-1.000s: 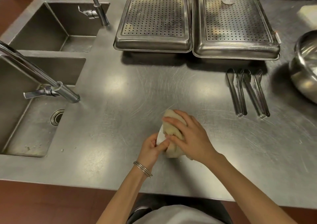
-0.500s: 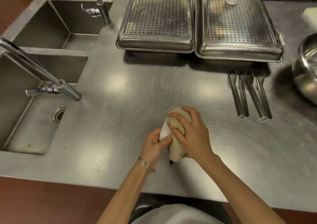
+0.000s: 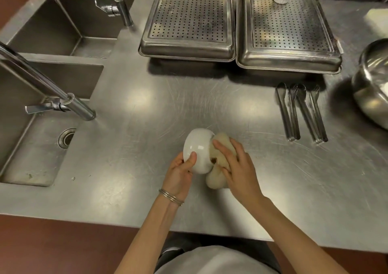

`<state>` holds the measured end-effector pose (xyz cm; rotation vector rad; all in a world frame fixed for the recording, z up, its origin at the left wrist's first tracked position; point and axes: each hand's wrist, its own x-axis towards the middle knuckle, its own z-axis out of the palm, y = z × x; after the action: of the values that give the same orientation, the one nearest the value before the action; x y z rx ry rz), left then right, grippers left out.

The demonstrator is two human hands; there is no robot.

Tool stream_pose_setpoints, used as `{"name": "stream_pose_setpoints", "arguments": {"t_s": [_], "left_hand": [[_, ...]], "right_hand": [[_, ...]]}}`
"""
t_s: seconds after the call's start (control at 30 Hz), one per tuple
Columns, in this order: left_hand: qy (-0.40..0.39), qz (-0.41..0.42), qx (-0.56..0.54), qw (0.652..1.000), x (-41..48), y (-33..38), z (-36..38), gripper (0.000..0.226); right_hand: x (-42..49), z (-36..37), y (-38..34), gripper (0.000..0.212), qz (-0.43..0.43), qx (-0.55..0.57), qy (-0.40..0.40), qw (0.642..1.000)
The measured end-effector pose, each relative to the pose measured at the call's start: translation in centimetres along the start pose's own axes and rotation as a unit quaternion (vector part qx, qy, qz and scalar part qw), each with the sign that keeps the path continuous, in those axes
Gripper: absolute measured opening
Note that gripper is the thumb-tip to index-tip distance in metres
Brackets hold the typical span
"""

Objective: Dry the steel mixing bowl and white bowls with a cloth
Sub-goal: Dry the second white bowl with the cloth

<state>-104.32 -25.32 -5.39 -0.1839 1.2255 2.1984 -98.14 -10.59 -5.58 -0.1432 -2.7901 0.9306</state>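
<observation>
Nearer than the tongs and to their left, the left hand is gripping a white bowl tipped on its side, thumb curled over the glossy wall, while the right hand is clutching a bunched cloth against its right side. Hard rubbing is likely risking the slick bowl twisting free and chipping on the tabletop. Right of the tongs, the steel mixing bowl is sitting apart.
</observation>
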Motion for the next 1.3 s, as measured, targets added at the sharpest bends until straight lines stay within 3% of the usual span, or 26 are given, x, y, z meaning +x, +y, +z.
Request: {"name": "stream_pose_setpoints", "arguments": {"t_s": [0.13,0.27,0.33,0.37,0.4,0.43,0.47,0.5,0.6,0.67,0.8,0.87,0.97,1.03,1.13,1.2,1.3], "left_hand": [[0.023,-0.004,-0.003,1.0,0.2,0.2,-1.1,0.029],[-0.011,-0.005,0.055,0.998,-0.1,0.1,-1.9,0.029],[-0.057,-0.016,0.044,0.997,-0.5,0.2,-2.1,0.044],[-0.086,-0.025,0.035,0.995,-0.6,0.1,-2.3,0.05],[-0.114,-0.034,0.029,0.992,-0.8,0.2,-2.3,0.053],[-0.141,-0.042,0.026,0.989,-1.0,0.2,-2.3,0.052],[-0.161,-0.046,0.036,0.985,-1.1,0.1,-2.3,0.05],[-0.177,-0.05,0.051,0.982,-1.1,0.0,-2.3,0.049],[-0.188,-0.055,0.111,0.974,-0.6,0.5,-2.6,0.054],[-0.209,-0.052,0.176,0.961,-0.2,1.8,-3.1,0.055],[-0.247,-0.096,0.328,0.907,1.0,3.3,-2.1,0.039],[-0.228,-0.11,0.341,0.905,1.7,3.0,-1.2,0.037],[-0.176,-0.111,0.272,0.94,2.2,2.3,-1.9,0.041],[-0.125,-0.111,0.173,0.971,2.0,2.0,-3.0,0.049],[-0.081,-0.111,0.039,0.99,1.6,1.8,-4.3,0.072],[-0.064,-0.109,0.005,0.992,1.3,1.7,-4.9,0.068],[-0.041,-0.109,0.009,0.993,0.9,1.5,-5.1,0.065]], "right_hand": [[-1.1,-0.4,3.4,0.048,-0.07,-0.16,-0.043,0.984],[0.3,-0.9,5.1,0.044,0.033,-0.213,-0.136,0.967],[0.8,-1.4,5.0,0.053,0.086,-0.071,-0.181,0.977],[1.1,-1.8,4.4,0.058,0.119,0.076,-0.186,0.972],[1.3,-2.3,3.7,0.062,0.155,0.252,-0.182,0.938],[1.5,-2.8,3.0,0.066,0.185,0.402,-0.176,0.879],[1.5,-3.0,2.5,0.072,0.201,0.495,-0.175,0.827],[1.5,-3.0,2.4,0.077,0.206,0.521,-0.178,0.809],[1.7,-2.6,2.3,0.069,0.19,0.514,-0.179,0.817],[2.1,-2.9,2.4,0.057,0.174,0.489,-0.186,0.834],[3.4,-2.9,1.7,0.032,0.11,0.323,-0.282,0.897],[3.8,-2.2,1.4,0.027,0.11,0.298,-0.281,0.905],[3.5,-1.6,1.8,0.025,0.121,0.291,-0.184,0.931],[2.6,-1.5,3.8,0.044,0.127,0.126,-0.2,0.963],[-0.6,-0.4,6.8,0.079,0.119,-0.179,-0.299,0.93],[-1.8,0.8,7.7,0.072,0.064,-0.274,-0.262,0.923],[-0.7,0.4,7.9,0.049,0.082,-0.229,-0.189,0.951]]}}
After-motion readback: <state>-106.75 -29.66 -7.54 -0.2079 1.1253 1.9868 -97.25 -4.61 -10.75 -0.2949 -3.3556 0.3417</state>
